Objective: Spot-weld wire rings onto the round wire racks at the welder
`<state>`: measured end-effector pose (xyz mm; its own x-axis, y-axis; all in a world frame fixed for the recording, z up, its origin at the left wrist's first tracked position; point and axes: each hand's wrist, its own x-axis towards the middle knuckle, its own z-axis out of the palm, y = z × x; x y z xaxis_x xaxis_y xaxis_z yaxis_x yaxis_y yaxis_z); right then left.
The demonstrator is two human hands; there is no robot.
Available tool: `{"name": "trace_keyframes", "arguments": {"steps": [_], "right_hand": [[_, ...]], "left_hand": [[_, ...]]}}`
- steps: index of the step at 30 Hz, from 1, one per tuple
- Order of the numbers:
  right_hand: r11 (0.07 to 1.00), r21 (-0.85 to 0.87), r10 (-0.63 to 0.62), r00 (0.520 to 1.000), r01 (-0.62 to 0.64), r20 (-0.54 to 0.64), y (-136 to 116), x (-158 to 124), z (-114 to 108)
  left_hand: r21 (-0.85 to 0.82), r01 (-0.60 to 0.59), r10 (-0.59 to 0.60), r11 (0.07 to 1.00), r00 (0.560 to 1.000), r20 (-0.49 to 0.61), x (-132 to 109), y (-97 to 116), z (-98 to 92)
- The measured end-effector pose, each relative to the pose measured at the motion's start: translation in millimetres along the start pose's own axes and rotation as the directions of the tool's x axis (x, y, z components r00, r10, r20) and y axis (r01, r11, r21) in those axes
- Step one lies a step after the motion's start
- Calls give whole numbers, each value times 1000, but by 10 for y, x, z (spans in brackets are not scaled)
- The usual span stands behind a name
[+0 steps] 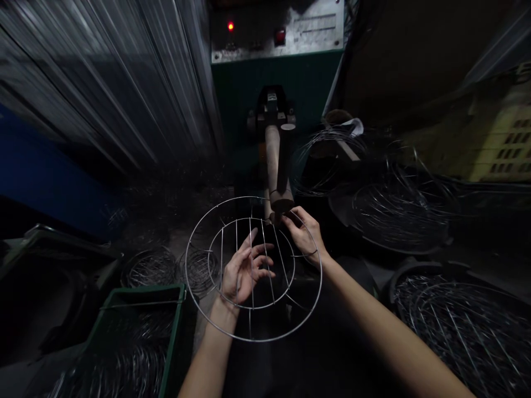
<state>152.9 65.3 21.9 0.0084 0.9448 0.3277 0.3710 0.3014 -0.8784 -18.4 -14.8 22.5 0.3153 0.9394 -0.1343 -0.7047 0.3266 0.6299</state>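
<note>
Bare forearms [398, 331] extended; left hand [244, 271] open under round wire rack [249, 340]; right hand [305, 235] pinching rack's wire.

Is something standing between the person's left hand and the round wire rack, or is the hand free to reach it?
Nothing visible stands between them. The left hand is open, directly behind the round wire rack in this view, and the rack's straight wires cross in front of its fingers. I cannot tell whether they touch.

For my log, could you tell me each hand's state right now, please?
Left hand: open, fingers spread.
Right hand: holding the round wire rack.
</note>
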Motion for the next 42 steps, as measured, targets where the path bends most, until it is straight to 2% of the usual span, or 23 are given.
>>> {"name": "trace_keyframes", "arguments": {"steps": [14, 18, 20, 23, 24, 26, 28, 30, 32, 35, 38, 42], "right_hand": [[1000, 11, -12, 1000, 12, 0, -2, 18, 22], [995, 97, 29, 999, -30, 20, 44, 58, 1], [982, 164, 86, 996, -89, 27, 101, -3, -103], [977, 172, 120, 992, -125, 39, 170, -273, -384], [981, 156, 108, 992, -118, 72, 174, -394, -486], [984, 133, 92, 974, -121, 209, 150, -622, -646], [985, 110, 101, 959, -134, 265, 94, -762, -697], [987, 86, 119, 976, -137, 181, 39, -767, -633], [988, 85, 124, 989, -131, 80, 11, -657, -493], [978, 171, 116, 993, -118, 25, 12, -424, -258], [973, 207, 115, 993, -104, -42, 4, -273, -100], [997, 28, 71, 992, -69, -106, -58, -216, -30]], "left_hand": [[5, 9, -9, 1000, 1000, -15, 11, -17, -19], [8, 7, -7, 1000, 1000, -27, 5, -19, 3], [2, 5, -5, 1000, 999, -41, 5, -18, 18], [-2, -6, 6, 1000, 999, -34, 6, -29, 22], [1, -13, 13, 1000, 1000, -26, 4, -39, 21], [14, -30, 30, 999, 999, -16, -10, -72, 27], [23, -55, 55, 998, 998, -24, -37, -119, 47], [26, -96, 97, 995, 994, -52, -68, -171, 78], [36, -164, 167, 986, 981, -96, -86, -212, 108], [66, -283, 290, 957, 945, -150, -62, -237, 129], [81, -341, 350, 937, 921, -171, 6, -224, 119], [84, -366, 375, 927, 909, -184, 85, -203, 83]]}}
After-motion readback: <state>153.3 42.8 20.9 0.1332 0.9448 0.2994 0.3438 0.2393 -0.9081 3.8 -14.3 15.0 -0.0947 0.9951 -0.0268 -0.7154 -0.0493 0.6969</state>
